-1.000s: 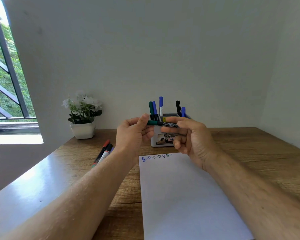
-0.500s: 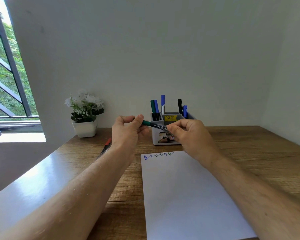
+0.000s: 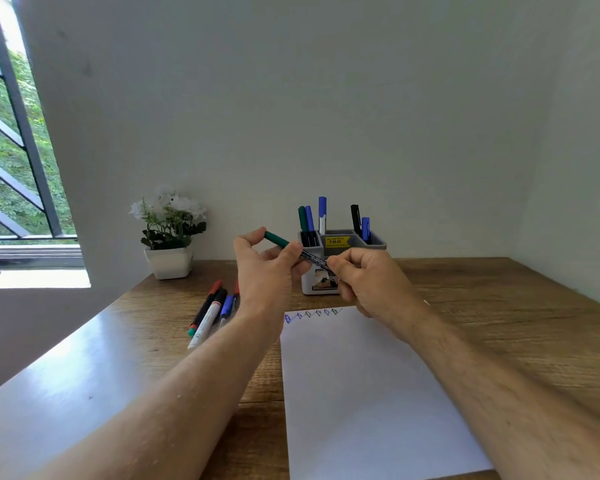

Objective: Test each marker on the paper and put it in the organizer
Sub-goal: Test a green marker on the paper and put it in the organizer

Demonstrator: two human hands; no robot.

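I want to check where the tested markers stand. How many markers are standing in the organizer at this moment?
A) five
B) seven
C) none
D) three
A: the organizer holds five markers upright, a green and a blue at its left, a tall blue one behind, and a black and a blue at its right.

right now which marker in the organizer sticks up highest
The blue-capped marker with the white barrel, standing in the back middle of the organizer. Its cap tops the green and blue pair to its left and the black and short blue ones to its right.
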